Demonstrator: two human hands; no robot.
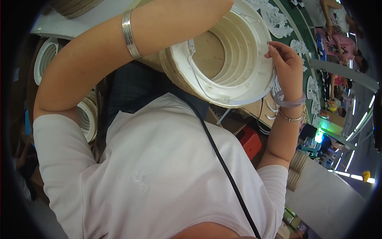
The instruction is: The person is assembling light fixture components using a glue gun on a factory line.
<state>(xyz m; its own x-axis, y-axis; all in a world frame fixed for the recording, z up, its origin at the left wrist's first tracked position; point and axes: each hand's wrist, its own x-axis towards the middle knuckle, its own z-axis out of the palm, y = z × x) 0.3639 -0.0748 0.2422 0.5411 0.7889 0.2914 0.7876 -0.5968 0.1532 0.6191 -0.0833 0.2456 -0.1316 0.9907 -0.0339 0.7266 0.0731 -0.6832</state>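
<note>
A stack of round white ring-shaped housings (248, 85) with a brownish outer side is tilted in front of me, its hollow centre facing up. Along the top ring's inner face runs a thin wire (195, 75), starting from a small white clip-like part (191, 46). At the ring's right rim is my right hand (288, 59), thumb and forefinger pinched together; whatever is between the fingertips is too small to make out. My left forearm reaches across the ring's upper left, and the left hand lies beyond the top edge.
Clear plastic parts (274, 22) lie on a green surface (292, 14) at the far right, with people seated beyond. More white rings (47, 59) stand at my left. A red bin (250, 142) is below the ring, and a black cord (223, 159) crosses my shirt.
</note>
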